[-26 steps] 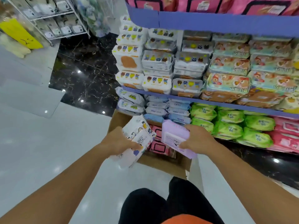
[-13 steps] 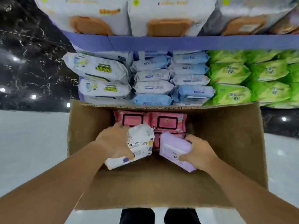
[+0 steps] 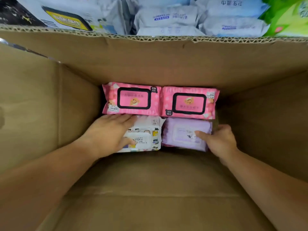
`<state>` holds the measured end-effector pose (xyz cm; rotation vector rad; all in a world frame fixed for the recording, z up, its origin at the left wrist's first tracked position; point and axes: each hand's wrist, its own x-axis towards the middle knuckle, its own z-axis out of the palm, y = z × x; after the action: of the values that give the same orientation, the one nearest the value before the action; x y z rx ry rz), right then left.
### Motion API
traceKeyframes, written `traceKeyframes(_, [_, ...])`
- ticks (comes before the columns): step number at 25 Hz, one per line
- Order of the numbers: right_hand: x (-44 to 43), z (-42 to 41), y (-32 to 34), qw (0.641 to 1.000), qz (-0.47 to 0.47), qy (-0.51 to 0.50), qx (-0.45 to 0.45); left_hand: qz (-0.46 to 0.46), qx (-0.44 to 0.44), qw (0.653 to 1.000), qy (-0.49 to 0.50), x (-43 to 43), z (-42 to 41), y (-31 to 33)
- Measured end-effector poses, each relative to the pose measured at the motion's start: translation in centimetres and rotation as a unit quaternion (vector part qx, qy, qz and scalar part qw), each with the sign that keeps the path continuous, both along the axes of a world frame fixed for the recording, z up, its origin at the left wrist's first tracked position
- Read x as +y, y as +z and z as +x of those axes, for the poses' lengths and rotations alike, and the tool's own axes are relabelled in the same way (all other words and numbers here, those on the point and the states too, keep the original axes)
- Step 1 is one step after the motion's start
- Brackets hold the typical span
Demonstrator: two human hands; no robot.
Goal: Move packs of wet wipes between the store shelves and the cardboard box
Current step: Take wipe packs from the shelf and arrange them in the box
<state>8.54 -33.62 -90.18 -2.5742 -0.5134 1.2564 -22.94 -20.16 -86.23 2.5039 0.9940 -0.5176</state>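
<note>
Left grip lies flat, fingers straight, on the white pack, right grip pinches the purple pack; I'd nudge both snug against the pink packs.

Left hand is covering half the white pack. Right hand is hiding fingertips behind the purple pack. Top edge is cropping the shelf packs.

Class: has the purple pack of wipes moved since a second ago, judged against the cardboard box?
Yes. From above the cardboard box, the purple pack has gone down inside it, against the right pink pack, gripped by the right hand.
</note>
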Motion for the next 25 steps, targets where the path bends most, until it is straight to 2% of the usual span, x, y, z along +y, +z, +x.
traceKeyframes(2, [-0.1, -0.2, 0.3, 0.997, -0.065, -0.037, 0.023, 0.087, -0.046, 0.991, 0.091, -1.8, -0.1, 0.3])
traceKeyframes(3, [0.0, -0.5, 0.5, 0.992, -0.084, -0.067, 0.065, 0.080, -0.051, 0.979, 0.183, -2.7, 0.0, 0.5])
traceKeyframes(4, [0.2, -0.7, 0.6, 0.987, -0.083, -0.089, 0.101, 0.048, -0.061, 0.955, 0.287, -3.6, 0.2, 0.7])
traceKeyframes(6, [0.6, -1.6, 0.4, 0.985, -0.048, -0.072, 0.146, -0.037, -0.102, 0.881, 0.461, -4.6, 0.8, 0.6])
traceKeyframes(8, [0.2, -2.5, -0.7, 0.990, -0.008, -0.018, 0.137, -0.079, -0.144, 0.827, 0.538, -4.5, 1.0, 0.1])
traceKeyframes(10, [0.0, -3.0, -1.6, 0.994, 0.016, -0.015, 0.105, -0.110, -0.172, 0.790, 0.579, -4.4, 0.6, -0.7])
traceKeyframes(12, [0.1, -2.8, -1.6, 0.996, 0.025, -0.025, 0.079, -0.139, -0.192, 0.733, 0.638, -4.1, 0.6, -1.4])
traceKeyframes(15, [0.0, -2.2, -0.8, 0.999, 0.022, -0.025, 0.023, -0.101, -0.190, 0.642, 0.736, -3.2, 2.1, -1.9])
traceKeyframes(16, [-0.1, -2.2, -0.7, 0.999, 0.021, -0.034, 0.004, -0.080, -0.168, 0.639, 0.746, -2.8, 3.0, -1.8])
traceKeyframes(19, [0.1, -2.3, -1.0, 0.999, -0.022, -0.033, 0.009, -0.054, -0.080, 0.708, 0.700, -2.2, 4.5, -1.8])
traceKeyframes(23, [0.3, -2.3, -0.4, 0.998, -0.053, -0.009, 0.029, -0.093, -0.040, 0.734, 0.672, -1.7, 3.8, -1.3])
traceKeyframes(25, [0.0, -2.3, 0.7, 0.998, -0.052, -0.012, 0.016, -0.119, -0.027, 0.729, 0.673, -2.0, 3.6, -0.4])
